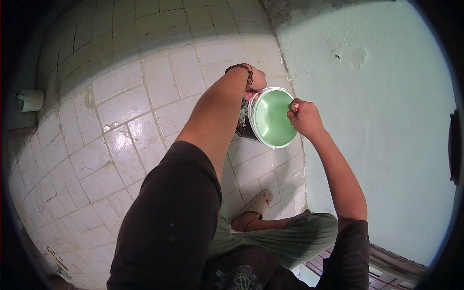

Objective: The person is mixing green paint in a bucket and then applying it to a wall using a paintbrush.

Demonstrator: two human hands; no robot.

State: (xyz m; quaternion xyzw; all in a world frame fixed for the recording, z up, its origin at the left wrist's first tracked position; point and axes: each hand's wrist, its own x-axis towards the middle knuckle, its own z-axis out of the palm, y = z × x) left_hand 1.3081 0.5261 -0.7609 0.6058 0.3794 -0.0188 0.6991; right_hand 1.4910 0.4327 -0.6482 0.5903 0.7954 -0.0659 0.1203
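A plastic paint bucket (247,119) stands on the tiled floor before me, its inside showing light green paint (274,117). My left hand (256,80), below a dark beaded bracelet (243,66), grips the bucket's far left rim. On the right side, my right hand (306,115) is closed around a red-tipped handle (295,107) at the bucket's edge. Whatever the handle belongs to is hidden by the hand and the rim.
A pale green wall (377,108) rises close on the right. White tiles (123,141) cover the floor. My sandalled foot (257,206) is below the bucket. At the far left is a small paint-stained container (32,100).
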